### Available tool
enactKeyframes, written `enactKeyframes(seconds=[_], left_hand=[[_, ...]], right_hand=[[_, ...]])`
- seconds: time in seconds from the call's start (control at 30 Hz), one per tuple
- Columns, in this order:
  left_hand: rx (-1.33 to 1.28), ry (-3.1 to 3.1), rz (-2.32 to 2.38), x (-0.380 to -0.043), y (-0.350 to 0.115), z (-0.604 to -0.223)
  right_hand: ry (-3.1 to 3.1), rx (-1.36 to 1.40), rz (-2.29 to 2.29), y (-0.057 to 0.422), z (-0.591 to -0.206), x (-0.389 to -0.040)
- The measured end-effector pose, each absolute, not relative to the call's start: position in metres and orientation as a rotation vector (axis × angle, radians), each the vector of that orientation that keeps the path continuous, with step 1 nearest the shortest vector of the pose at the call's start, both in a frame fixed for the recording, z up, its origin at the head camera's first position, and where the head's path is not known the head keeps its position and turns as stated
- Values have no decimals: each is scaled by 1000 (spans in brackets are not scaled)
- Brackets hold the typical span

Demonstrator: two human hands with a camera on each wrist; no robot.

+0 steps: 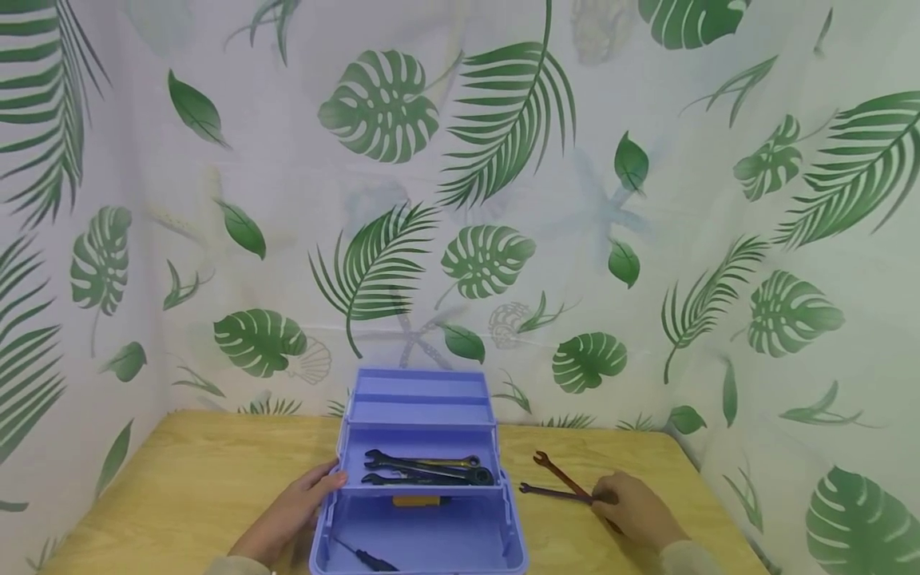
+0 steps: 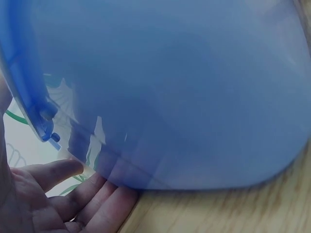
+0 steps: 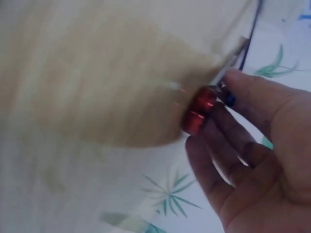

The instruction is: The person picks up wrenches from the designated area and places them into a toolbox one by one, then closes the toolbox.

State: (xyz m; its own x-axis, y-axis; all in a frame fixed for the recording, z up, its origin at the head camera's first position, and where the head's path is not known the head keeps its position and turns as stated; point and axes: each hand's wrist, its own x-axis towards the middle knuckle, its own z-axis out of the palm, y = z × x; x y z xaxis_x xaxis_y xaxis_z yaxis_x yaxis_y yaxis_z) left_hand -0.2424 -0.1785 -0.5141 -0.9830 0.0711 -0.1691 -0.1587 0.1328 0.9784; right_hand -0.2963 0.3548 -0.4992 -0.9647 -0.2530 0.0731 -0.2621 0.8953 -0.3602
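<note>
In the head view, a blue-purple toolbox (image 1: 420,533) stands open on the wooden tabletop (image 1: 237,479), its lid (image 1: 422,410) raised at the far side. Its raised tray holds several wrenches (image 1: 424,466), mostly dark with one golden shank among them, open ends to the left and ring ends to the right. In the lower compartment a dark-handled screwdriver (image 1: 375,561) lies near the left, and a yellow object (image 1: 417,501) shows partly beneath the tray. The left hand (image 1: 291,511) rests against the toolbox's left side with fingers extended, a fingertip at the tray's edge. Right of the toolbox, the right hand (image 1: 636,511) grips a red wrench (image 1: 564,475) and a purple wrench (image 1: 553,492) together; they fan out from its fingers toward the far left. Behind the tabletop hangs a white, leaf-printed backdrop (image 1: 503,335). In the left wrist view, the toolbox's translucent blue wall fills most of the space, and the loosely bent fingers touch its edge. In the right wrist view, which is blurred, thumb and fingers pinch the wrenches, a glossy red end showing just beside the fingertips.
</note>
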Motion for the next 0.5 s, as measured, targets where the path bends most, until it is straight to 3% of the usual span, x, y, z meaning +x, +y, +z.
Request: enactKeyframes(seconds=[0.5], left_hand=[[-91,2251,1967,-239,-178,-513]], right_hand=[[-2970,314,700,367,-495,-284]])
